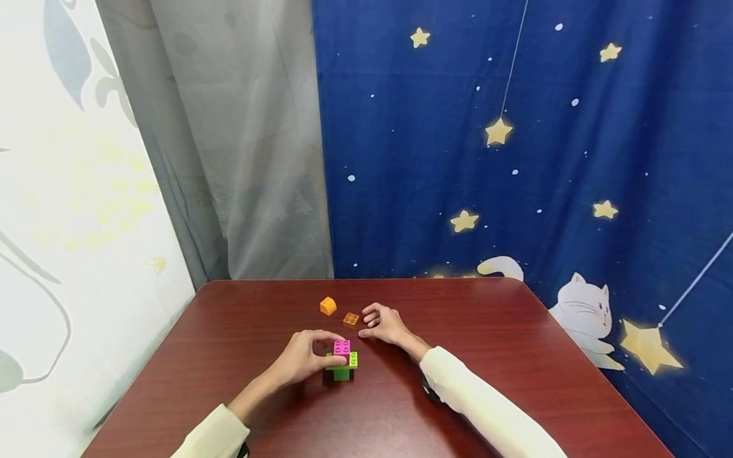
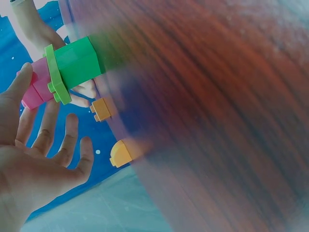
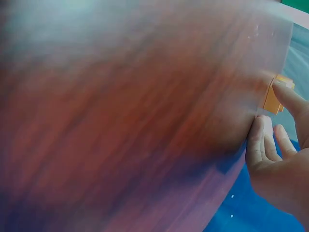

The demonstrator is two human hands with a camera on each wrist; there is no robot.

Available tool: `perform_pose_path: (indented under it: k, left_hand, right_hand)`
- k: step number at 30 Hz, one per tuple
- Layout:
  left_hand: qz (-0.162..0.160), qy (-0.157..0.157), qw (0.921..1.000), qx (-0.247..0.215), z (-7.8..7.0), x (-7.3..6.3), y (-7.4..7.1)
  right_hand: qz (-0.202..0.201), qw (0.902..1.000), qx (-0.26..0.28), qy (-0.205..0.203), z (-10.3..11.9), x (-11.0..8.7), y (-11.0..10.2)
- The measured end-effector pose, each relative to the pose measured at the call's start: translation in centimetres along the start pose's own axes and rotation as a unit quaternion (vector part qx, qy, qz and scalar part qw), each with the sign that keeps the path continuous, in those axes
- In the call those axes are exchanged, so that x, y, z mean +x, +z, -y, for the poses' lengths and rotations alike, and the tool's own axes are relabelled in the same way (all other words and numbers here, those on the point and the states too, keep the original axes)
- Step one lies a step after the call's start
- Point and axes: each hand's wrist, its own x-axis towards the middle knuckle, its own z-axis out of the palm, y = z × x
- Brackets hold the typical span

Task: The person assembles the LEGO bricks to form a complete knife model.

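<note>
My left hand point(image 1: 303, 359) pinches the pink toy brick point(image 1: 342, 346) between thumb and fingers. That pink brick tops a stack, with a flat lime-green brick point(image 2: 56, 75) below it and a taller green brick point(image 2: 77, 62) at the bottom. Just beyond the stack lies an orange square brick point(image 1: 351, 320) with studs on top. My right hand point(image 1: 386, 324) hovers to the right of it, thumb and fingers spread apart with nothing between them. The right thumb overlaps the orange brick point(image 3: 273, 99) in the right wrist view.
A yellow-orange brick with a rounded side point(image 1: 328, 306) lies farther back, left of the square one. Everything rests on a dark red wooden table point(image 1: 487, 381). Behind its far edge hang a grey curtain point(image 1: 275, 159) and a blue star-patterned curtain point(image 1: 412, 159).
</note>
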Motion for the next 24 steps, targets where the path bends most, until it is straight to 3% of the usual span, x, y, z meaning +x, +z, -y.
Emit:
perform_pose_path:
  k: [14, 24]
  left_hand:
    - [0.003, -0.009, 1.0000, -0.001, 0.0, 0.1, 0.1]
    - [0.003, -0.017, 0.9998, 0.007, -0.2, -0.1, 0.0]
  right_hand:
    - [-0.005, 0.9994, -0.034, 0.006, 0.7, 1.9, 1.0]
    - [0.010, 0.9970, -0.077, -0.001, 1.3, 2.1, 1.6]
